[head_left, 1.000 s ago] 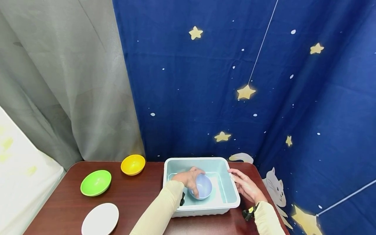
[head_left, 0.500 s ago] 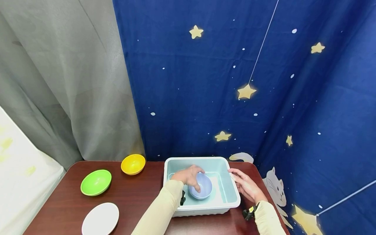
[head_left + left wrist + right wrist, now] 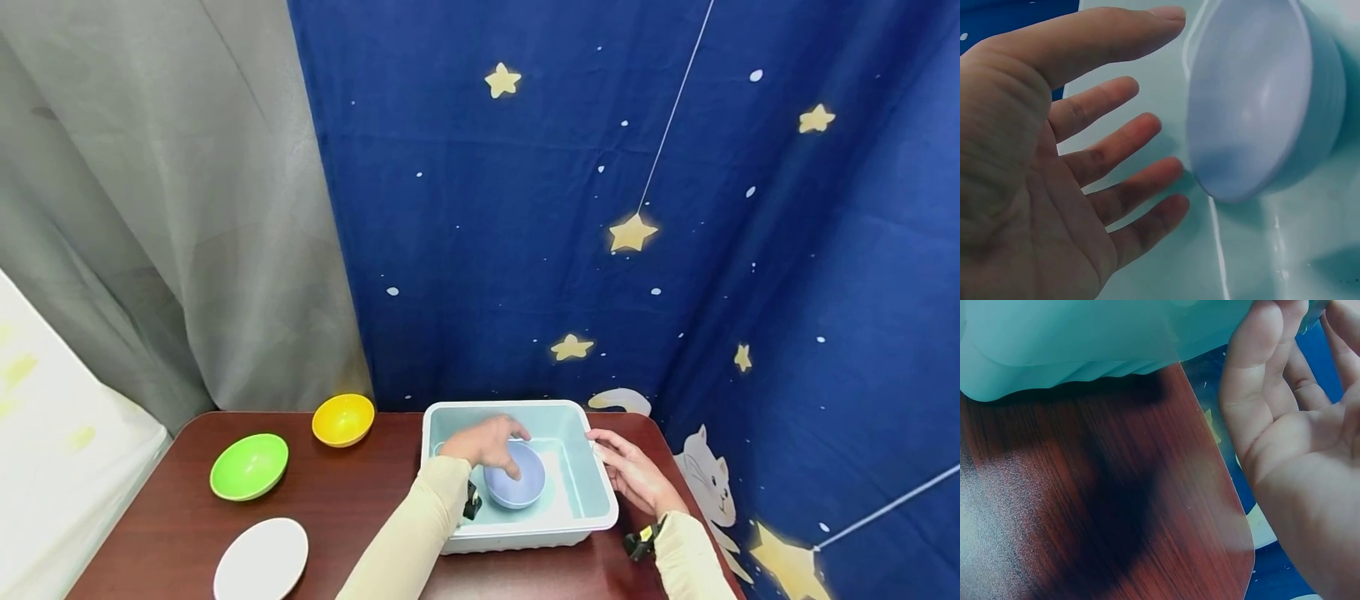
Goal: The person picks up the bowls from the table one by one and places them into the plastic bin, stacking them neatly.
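A light purple bowl [image 3: 528,483] rests in a pale blue plastic basin [image 3: 525,528]. Just over the bowl's left side is my left hand [image 3: 483,443], its fingers spread and holding nothing. In the left wrist view a gap shows between the fingertips and the bowl [image 3: 1254,100]. My right hand [image 3: 636,477] holds the basin's right rim with its fingertips; in the right wrist view the fingers are bent up by the basin wall [image 3: 1097,337], and the exact contact is partly hidden.
On the brown wooden table [image 3: 375,500], left of the basin, are a green bowl [image 3: 249,467], a yellow bowl [image 3: 343,420] and a white plate [image 3: 261,560]. Behind the table hang a grey curtain [image 3: 247,208] and a blue star-patterned curtain [image 3: 480,250].
My left hand has let go of the purple bowl, its thumb and fingers spreading and lifting slightly off it. The bowl stays in the basin. My right hand keeps its place on the rim.
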Available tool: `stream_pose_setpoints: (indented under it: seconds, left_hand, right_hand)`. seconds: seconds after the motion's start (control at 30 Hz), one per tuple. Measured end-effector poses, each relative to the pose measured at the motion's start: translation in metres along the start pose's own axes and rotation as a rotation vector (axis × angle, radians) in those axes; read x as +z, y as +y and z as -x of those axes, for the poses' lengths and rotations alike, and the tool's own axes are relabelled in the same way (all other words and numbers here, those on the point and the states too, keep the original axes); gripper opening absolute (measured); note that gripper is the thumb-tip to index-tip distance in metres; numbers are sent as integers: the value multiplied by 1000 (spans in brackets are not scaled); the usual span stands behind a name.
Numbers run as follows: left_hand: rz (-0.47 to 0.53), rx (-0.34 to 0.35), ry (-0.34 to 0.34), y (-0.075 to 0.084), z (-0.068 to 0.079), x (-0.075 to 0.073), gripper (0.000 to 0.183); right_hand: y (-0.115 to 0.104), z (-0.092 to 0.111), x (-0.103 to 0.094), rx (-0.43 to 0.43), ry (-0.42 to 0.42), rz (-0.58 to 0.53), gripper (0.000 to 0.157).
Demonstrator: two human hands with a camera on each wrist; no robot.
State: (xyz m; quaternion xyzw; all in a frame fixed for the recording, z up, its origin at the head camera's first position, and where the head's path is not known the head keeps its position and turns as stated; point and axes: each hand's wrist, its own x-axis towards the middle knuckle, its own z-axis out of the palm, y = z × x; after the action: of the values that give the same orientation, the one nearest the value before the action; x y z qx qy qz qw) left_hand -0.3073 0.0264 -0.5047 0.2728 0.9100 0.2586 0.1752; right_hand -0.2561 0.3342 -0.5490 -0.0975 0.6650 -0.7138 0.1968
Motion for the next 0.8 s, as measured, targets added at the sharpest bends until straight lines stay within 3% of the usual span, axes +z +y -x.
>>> stream_pose_setpoints:
  seconds: [0.27, 0.47, 0.8]
  left_hand:
    - [12, 17, 12, 10, 3, -9, 63]
    - [-2, 46, 30, 17, 8, -22, 58]
    - [-27, 58, 140, 28, 26, -48, 57]
  right_hand:
    - [-2, 2, 5, 39, 81, 25, 49]
    - [-1, 0, 7, 31, 59, -14, 45]
    - [-3, 1, 8, 41, 93, 13, 44]
